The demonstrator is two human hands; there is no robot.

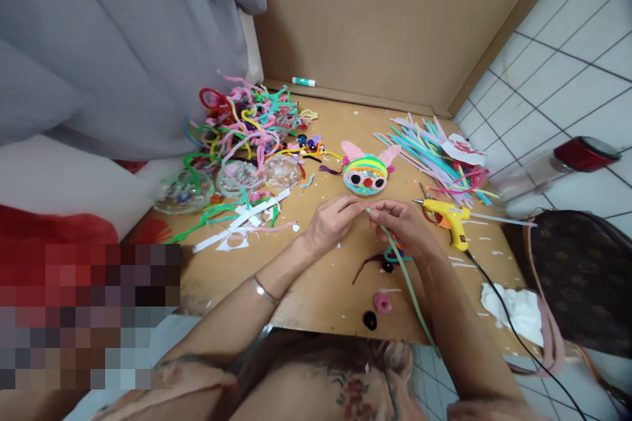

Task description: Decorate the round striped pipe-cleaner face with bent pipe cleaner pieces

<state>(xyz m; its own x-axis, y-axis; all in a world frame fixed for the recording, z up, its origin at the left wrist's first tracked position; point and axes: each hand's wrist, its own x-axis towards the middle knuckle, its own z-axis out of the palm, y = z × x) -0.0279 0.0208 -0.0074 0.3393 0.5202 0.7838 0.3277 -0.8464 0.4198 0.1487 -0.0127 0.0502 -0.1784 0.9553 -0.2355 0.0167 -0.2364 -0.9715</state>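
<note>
A pale green pipe cleaner hangs down from my hands toward the table's front edge. My right hand pinches it near its upper end. My left hand meets the right at that end, its thumb and forefinger pressed together on the tip. Just beyond my fingers sits a colourful animal face with pink ears, round black eyes and a red nose. Under my right wrist lie a few coloured pieces, partly hidden. Closer to me are a pink coil and a black coil.
A yellow glue gun lies right, its cord trailing forward. Behind it is a pile of straight pipe cleaners. Tangled pipe cleaners, clear plastic bowls and paper strips fill the left. A brown bag stands at right.
</note>
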